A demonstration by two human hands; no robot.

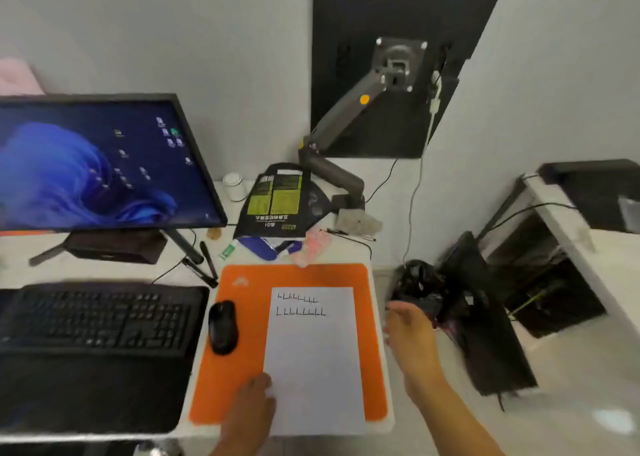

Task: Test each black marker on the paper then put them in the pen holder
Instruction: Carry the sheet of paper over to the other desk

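we see paper (313, 358) on orange mat with two rows of test marks. left hand (251, 407) presses paper corner, fingers flat. right hand (412, 331) off bench edge, grip spread, empty. two black markers (204, 263) wait by keyboard. pen holder not seen.

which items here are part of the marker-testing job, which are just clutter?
Job: paper with test marks, black markers behind the keyboard, left hand resting on the paper, right hand past the desk edge.
Clutter: mouse, keyboard, monitor, orange mat, white jar.
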